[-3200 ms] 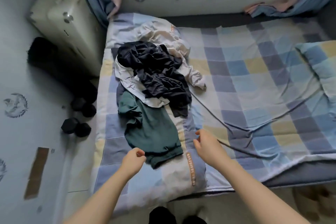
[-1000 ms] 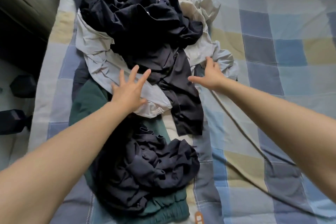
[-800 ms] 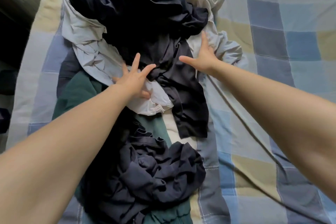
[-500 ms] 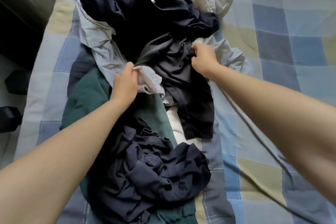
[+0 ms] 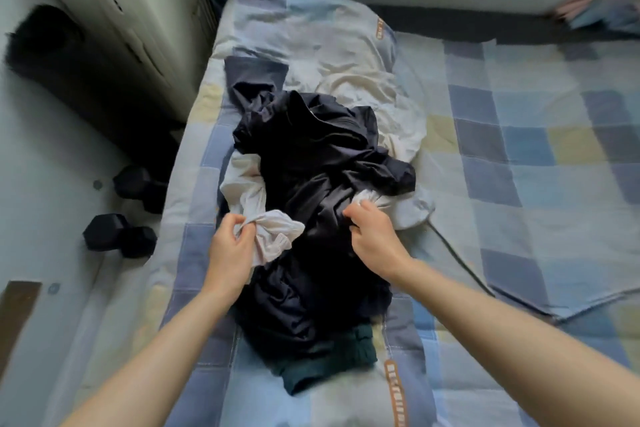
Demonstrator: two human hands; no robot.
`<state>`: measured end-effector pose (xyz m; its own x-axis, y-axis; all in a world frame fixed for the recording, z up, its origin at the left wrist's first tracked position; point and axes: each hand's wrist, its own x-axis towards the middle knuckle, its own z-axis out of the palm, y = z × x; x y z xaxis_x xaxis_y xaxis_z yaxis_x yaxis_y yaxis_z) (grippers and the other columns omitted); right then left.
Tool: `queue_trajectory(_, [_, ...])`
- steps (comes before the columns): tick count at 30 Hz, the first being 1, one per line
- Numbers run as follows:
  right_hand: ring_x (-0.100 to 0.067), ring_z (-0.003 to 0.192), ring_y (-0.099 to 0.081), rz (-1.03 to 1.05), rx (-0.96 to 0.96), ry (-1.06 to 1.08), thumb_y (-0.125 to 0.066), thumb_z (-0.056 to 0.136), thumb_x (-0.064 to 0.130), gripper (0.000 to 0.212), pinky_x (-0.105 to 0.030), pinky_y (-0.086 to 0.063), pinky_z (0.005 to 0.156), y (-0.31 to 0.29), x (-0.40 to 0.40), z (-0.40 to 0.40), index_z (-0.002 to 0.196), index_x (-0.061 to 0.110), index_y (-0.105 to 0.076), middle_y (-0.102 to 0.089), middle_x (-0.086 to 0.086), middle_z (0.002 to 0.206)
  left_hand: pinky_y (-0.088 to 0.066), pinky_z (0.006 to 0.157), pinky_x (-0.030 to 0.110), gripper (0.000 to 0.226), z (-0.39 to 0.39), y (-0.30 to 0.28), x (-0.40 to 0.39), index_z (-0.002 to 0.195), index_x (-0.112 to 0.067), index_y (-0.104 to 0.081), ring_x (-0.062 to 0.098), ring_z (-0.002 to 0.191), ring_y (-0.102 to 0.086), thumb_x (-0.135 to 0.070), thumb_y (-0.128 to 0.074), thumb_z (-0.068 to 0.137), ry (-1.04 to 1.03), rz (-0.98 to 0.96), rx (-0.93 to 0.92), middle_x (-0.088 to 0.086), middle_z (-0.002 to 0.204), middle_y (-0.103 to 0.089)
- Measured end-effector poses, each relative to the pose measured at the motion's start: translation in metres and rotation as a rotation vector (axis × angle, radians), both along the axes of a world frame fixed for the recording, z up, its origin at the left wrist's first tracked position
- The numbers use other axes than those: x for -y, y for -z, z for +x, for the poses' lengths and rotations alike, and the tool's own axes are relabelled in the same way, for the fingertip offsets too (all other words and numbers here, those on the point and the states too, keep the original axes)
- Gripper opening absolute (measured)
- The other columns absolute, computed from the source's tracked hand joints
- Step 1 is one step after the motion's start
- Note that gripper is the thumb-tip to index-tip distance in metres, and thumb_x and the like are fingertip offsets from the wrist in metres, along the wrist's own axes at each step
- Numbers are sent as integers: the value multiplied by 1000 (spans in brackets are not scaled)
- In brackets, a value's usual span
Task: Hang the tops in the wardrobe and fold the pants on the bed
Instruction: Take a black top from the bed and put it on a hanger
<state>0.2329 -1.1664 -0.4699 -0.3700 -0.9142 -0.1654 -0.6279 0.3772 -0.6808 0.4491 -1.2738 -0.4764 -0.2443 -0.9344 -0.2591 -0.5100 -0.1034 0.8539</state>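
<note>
A heap of clothes lies on the left part of the bed (image 5: pixel 540 184). Dark navy garments (image 5: pixel 311 163) cover the top of the heap. A pale grey-white garment (image 5: pixel 249 191) runs under them and sticks out on both sides. A dark green garment (image 5: pixel 325 364) shows at the heap's near end. My left hand (image 5: pixel 232 250) pinches a bunched edge of the pale garment on the left. My right hand (image 5: pixel 370 236) grips cloth on the right, where the pale garment meets the dark one. A cream garment (image 5: pixel 374 94) lies behind the heap.
The bed has a blue, yellow and grey checked cover. A pale cabinet (image 5: pixel 131 10) stands at the bed's far left corner. Dark dumbbells (image 5: pixel 117 236) lie on the floor to the left. A dark cable (image 5: pixel 460 263) crosses the cover on the right. A wall runs behind.
Both hands reached flat into the heap, then closed on cloth. Since then they have drawn back toward me with it, and the view has pulled back and widened.
</note>
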Motion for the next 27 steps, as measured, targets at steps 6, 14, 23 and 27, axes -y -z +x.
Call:
queue_trajectory(6, [-18,83,-47,80,37,-9,-45,85,-4,29,-23,-32,72,-63,-91,83,104,11,-62,-47,-1,91,-29,58,35,32,53,-62,-81,63,-12,-42,19,63,-37,-17,-50,94,129,193,202,2,62,-41])
queue_trajectory(14, [-26,99,-51,471,71,-216,-50,96,10,26,-27,-34,78,-71,-182,152,121,12,-58,-43,-3,99,-36,60,20,24,103,-84,-147,71,-22,-58,15,77,-51,-15,-48,92,438,371,405,-6,74,-60])
queue_trajectory(23, [-23,78,-55,768,146,-20,-34,94,11,46,-34,-50,66,-57,-187,130,139,21,-43,-59,-18,117,-36,105,49,62,48,-70,-78,148,-16,-27,37,133,-35,-22,-52,91,506,180,603,11,150,-30])
queue_trajectory(27, [-34,96,-56,751,78,102,-39,94,12,51,-37,-46,71,-52,-191,117,143,19,-30,-56,-21,114,-34,107,48,57,-12,-69,-49,141,-12,-35,35,134,-31,-24,-59,90,629,-126,549,10,149,-29])
